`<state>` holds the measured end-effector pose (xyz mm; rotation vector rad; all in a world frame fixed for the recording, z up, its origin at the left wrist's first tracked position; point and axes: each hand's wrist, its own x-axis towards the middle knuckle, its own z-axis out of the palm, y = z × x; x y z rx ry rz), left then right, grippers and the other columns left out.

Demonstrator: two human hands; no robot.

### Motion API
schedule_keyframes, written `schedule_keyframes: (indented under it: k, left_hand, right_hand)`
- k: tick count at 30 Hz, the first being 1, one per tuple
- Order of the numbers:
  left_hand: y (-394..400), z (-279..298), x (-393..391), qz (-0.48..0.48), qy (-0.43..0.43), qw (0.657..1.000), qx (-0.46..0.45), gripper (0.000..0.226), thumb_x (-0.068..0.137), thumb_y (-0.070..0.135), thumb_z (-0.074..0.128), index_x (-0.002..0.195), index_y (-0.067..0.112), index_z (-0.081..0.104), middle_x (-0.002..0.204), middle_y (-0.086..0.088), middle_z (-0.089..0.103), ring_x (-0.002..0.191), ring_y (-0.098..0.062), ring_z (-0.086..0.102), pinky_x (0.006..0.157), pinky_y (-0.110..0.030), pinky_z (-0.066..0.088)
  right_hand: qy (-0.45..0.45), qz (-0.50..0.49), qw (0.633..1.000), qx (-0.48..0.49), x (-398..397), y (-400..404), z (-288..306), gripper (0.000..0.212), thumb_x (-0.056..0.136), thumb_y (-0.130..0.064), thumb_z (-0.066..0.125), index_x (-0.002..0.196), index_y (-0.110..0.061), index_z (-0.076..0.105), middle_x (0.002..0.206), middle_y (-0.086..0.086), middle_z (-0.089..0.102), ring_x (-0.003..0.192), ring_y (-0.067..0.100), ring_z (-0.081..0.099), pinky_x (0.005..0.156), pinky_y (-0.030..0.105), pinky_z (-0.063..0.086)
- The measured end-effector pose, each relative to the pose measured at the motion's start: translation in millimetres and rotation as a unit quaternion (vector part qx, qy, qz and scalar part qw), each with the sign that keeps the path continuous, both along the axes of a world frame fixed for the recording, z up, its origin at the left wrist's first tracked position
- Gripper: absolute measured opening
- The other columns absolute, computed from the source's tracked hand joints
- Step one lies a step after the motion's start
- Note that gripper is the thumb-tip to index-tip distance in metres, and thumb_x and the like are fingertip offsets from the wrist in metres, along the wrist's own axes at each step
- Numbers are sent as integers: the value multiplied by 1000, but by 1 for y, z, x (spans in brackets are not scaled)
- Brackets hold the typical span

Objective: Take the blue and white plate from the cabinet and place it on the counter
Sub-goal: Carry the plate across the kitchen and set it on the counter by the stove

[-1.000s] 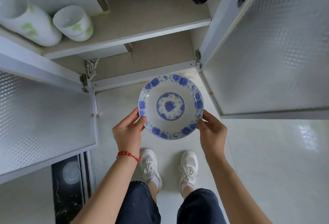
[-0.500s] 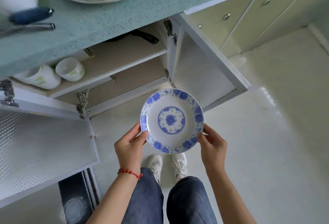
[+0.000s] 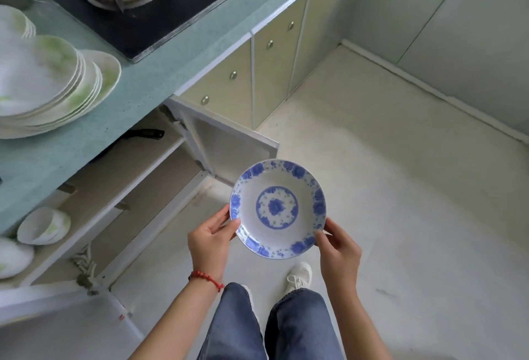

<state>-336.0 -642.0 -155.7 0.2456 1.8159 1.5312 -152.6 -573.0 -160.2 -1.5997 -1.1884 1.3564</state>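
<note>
I hold the blue and white plate point(image 3: 277, 208) face up in front of me, above the floor and outside the cabinet point(image 3: 137, 170). My left hand point(image 3: 210, 240) grips its left rim and my right hand point(image 3: 339, 248) grips its lower right rim. A blue flower ring marks the plate's rim and centre. The pale green counter point(image 3: 160, 76) runs across the upper left, above and to the left of the plate. Both cabinet doors stand open.
A stack of white and green plates point(image 3: 54, 84) sits on the counter at the left. A black gas stove point(image 3: 148, 1) lies further back. White bowls point(image 3: 43, 225) and a black pan handle point(image 3: 143, 134) rest on the cabinet shelf. The right cabinet door point(image 3: 229, 147) juts out near the plate.
The view has risen and swung right, so the counter top and stove now show. The plate, still held in both hands, has come up and away from the cabinet opening.
</note>
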Motion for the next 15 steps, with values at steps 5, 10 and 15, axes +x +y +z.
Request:
schedule_keyframes:
  k: [5, 10, 15]
  left_hand:
    - [46, 13, 42, -87, -4, 996, 11, 34, 71, -7, 68, 102, 9, 68, 90, 4, 73, 81, -5, 69, 64, -15, 55]
    - [101, 22, 96, -149, 2, 989, 20, 35, 72, -7, 69, 103, 8, 68, 95, -2, 72, 80, -7, 70, 63, -16, 55]
    - [158, 32, 147, -182, 1, 983, 30, 34, 72, -6, 69, 104, 6, 67, 95, -4, 72, 78, -7, 69, 61, -16, 55]
  right_hand:
    - [-9, -82, 997, 3, 53, 14, 15, 33, 78, 3, 59, 101, -17, 70, 77, -24, 72, 69, 4, 67, 66, 25, 57]
    - [-16, -144, 989, 23, 109, 44, 29, 33, 77, 5, 59, 97, -19, 70, 71, -25, 71, 65, 2, 66, 59, 16, 56]
    - [-22, -179, 983, 40, 160, 87, 42, 32, 77, 4, 60, 95, -20, 71, 72, -20, 72, 70, 4, 68, 62, 17, 57]
